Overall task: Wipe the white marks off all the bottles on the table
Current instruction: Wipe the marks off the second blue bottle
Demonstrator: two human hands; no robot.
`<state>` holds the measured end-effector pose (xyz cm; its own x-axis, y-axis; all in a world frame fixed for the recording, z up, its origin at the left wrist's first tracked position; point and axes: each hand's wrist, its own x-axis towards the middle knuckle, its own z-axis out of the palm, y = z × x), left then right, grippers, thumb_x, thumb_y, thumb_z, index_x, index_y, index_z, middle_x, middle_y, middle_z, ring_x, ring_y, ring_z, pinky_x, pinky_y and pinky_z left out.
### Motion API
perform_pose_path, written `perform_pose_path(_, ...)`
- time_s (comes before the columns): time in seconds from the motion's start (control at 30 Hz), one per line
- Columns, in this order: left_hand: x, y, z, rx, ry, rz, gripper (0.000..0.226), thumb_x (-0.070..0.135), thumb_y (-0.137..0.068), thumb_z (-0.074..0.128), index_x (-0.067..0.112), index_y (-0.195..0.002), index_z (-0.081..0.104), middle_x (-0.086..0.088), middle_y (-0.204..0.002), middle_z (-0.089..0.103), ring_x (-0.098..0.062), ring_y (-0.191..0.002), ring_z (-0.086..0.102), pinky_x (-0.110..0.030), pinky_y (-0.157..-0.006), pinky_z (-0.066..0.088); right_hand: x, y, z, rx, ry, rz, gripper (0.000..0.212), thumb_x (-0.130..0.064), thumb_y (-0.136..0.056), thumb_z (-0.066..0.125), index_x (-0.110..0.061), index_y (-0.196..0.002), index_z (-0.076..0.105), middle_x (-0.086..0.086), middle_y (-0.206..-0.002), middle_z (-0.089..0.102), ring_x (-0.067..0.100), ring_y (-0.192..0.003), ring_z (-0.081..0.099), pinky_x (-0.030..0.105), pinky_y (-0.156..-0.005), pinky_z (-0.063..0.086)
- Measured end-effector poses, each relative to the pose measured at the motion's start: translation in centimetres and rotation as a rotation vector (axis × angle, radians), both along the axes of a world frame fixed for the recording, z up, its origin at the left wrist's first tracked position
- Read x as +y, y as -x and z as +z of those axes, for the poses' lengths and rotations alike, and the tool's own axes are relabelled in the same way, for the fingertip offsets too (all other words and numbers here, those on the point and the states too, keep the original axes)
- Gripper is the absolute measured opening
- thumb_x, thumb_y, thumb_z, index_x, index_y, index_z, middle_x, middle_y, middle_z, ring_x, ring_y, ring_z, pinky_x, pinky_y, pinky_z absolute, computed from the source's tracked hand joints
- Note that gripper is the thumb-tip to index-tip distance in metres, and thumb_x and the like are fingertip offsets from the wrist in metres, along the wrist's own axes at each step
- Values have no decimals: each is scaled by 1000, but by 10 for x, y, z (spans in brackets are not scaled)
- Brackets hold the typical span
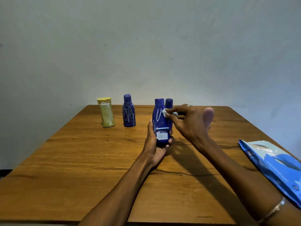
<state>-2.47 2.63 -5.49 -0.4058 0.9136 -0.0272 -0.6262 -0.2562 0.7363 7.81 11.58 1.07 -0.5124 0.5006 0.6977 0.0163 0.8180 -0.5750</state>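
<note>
Our left hand (pixel 155 144) grips the blue bottle (pixel 160 121) mid-counter; our right fingers (pixel 172 111) pinch a white wipe (pixel 165 113) against it. Another blue bottle (pixel 169 104) stands directly behind; a marked blue bottle (pixel 129 111) and yellow bottle (pixel 106 113) stand left. A wipes packet (pixel 275 165) overhangs the counter (pixel 81 160) edge on the right.

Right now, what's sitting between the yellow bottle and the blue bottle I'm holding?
In the head view, one other blue bottle, scribbled with white marks, stands between the yellow bottle and the blue bottle that your left hand grips.
</note>
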Motion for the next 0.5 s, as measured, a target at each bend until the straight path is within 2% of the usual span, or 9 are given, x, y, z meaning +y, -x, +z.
perform_pose_path(0.13, -1, 0, 2, -9, 12, 14, 64, 65, -100, 36, 13, -131, 58, -6, -83, 65, -14, -63, 56, -22, -49, 42, 3, -1, 7, -139, -42, -48, 25, -25, -90, 77, -14, -112, 77, 9, -115, 76, 13, -101, 70, 10, -70, 53)
perform_pose_path(0.23, 0, -4, 2, -12, 7, 25, 63, 63, -101, 39, 13, -134, 58, -8, -86, 66, -15, -67, 57, -23, -50, 45, 5, 6, 23, -19, -91, -89, 24, -28, -89, 79, -15, -109, 79, 8, -108, 77, 14, -94, 71, 24, -75, 61)
perform_pose_path(0.33, 2, -5, 4, -80, -43, 58, 57, 57, -102, 44, 12, -133, 59, -8, -94, 69, -15, -75, 62, -27, -58, 51, 3, 16, 29, 82, -150, -140, 23, -28, -90, 78, -17, -109, 80, 6, -102, 77, 13, -88, 71, 34, -75, 63)
perform_pose_path(0.43, 2, -4, 2, -84, -23, 83, 55, 56, -101, 47, 13, -130, 62, -9, -100, 70, -15, -82, 64, -29, -66, 53, -3, 18, 18, 35, -262, -131, 23, -25, -91, 76, -16, -113, 79, 9, -105, 72, 15, -89, 68, 29, -75, 60)
perform_pose_path(0.5, 3, -2, -1, -85, -6, 111, 54, 57, -100, 48, 15, -128, 64, -11, -109, 68, -17, -91, 61, -31, -76, 52, -7, 15, 7, -92, -352, -82, 27, -19, -91, 76, -15, -118, 77, 14, -114, 66, 19, -96, 68, 23, -80, 54)
